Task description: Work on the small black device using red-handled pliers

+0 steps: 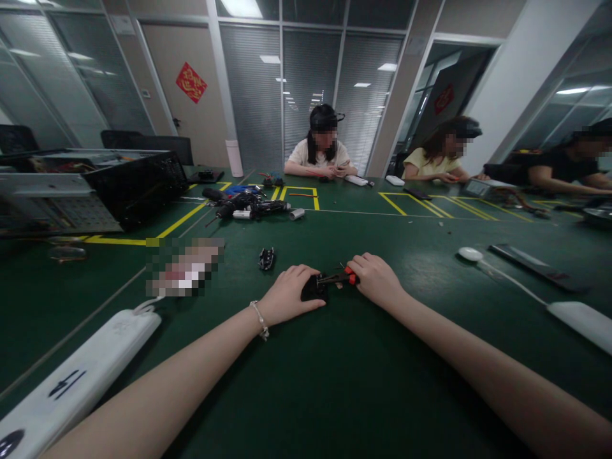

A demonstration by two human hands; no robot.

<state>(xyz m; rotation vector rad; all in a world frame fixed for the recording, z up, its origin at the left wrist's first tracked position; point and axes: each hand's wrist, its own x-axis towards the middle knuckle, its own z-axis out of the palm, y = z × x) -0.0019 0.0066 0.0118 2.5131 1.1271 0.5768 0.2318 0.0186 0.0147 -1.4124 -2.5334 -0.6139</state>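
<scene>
My left hand (289, 294), with a beaded bracelet at the wrist, is closed around a small black part (313, 288) on the green table. Closed on the red handles of a pair of pliers (340, 277) is my right hand (378, 279). The pliers' dark, narrow jaws point left and reach the black part; whether they grip it I cannot tell. A tiny light brown scrap (339, 286) lies by the pliers. To the left of my left hand sits another small black part (266, 258) with metal bits on it.
A white power strip (81, 376) lies at the near left, an opened computer case (95, 191) behind it. Tools including a black drill (232, 207) are heaped farther back. On the right are a white round-ended cable (471, 254) and a dark flat object (538, 268). Several people sit opposite.
</scene>
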